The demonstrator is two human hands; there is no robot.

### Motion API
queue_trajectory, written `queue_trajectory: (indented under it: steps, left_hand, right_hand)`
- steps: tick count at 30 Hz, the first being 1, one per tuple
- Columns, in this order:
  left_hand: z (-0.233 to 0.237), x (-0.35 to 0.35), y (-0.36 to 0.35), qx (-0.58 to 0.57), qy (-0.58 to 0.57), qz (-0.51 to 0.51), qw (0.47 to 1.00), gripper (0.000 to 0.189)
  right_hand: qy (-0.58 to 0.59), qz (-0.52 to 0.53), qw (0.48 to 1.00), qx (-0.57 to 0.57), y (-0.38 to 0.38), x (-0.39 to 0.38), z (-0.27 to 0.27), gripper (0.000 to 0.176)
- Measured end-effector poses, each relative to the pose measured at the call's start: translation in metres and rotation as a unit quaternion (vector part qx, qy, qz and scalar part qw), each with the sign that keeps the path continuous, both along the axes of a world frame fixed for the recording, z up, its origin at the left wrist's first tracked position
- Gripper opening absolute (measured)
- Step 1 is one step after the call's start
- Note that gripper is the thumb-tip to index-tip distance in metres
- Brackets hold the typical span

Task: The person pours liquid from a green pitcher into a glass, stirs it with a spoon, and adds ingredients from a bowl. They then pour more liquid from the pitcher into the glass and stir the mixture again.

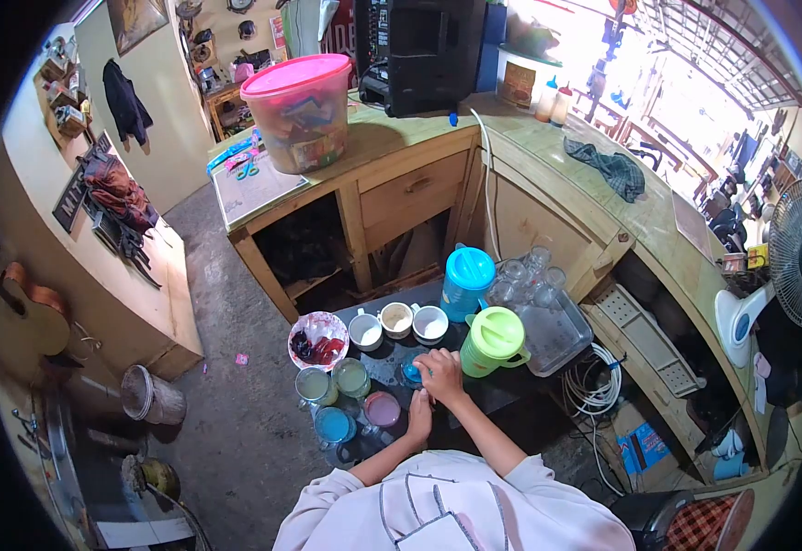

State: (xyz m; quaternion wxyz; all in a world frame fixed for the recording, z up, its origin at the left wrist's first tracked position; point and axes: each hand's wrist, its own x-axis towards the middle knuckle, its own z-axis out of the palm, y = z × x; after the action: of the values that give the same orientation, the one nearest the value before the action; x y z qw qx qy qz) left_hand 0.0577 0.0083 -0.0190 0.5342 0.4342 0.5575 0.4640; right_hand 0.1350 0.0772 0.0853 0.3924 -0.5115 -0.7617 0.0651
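On the low dark table, my right hand (440, 375) is closed at a small blue item (411, 371), perhaps a glass of blue liquid; the fingers partly cover it. Just below, my left hand (420, 418) is close to the right; its fingertips are hard to make out. To the left stand glass mugs of drink: a blue one (335, 425), a pink one (383, 410) and two pale greenish ones (351, 378). Behind them are three white cups (395, 320) with pale contents and a bowl (318, 339) of dark and red sachets. A green lidded pitcher (495, 342) and a blue pitcher (467, 283) stand right.
A metal tray (553, 335) with upturned glasses (539, 275) is at the right. Coiled white cable (594, 390) lies beyond it. A wooden counter (401, 147) wraps round behind, bearing a pink-lidded tub (300, 115). A fan (791, 248) stands right, a bucket (153, 395) left.
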Motion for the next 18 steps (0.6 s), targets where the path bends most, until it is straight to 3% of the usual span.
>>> queue_trajectory:
  steps: [3,6,9,15,18]
  left_hand:
    - [-0.004,0.0,0.0,-0.002,0.004,0.007,1.0,0.041]
    - [0.005,0.0,-0.001,0.003,0.007,0.003,1.0,0.042]
    - [0.017,0.001,-0.001,-0.005,0.006,0.005,1.0,0.042]
    - [0.014,0.001,-0.003,0.022,0.03,0.01,0.999,0.041]
    - [0.013,0.001,-0.001,0.014,0.012,0.012,1.0,0.04]
  right_hand:
    - [-0.024,-0.037,0.999,0.015,-0.001,0.002,0.004,0.006]
    - [0.025,0.003,1.0,-0.016,0.001,0.002,-0.002,0.006]
    - [-0.047,-0.021,0.999,0.005,-0.002,0.006,0.005,0.006]
    - [0.016,0.021,0.999,-0.028,-0.001,0.003,0.001,0.006]
    - [-0.039,-0.049,0.998,-0.018,-0.001,0.005,0.002,0.006]
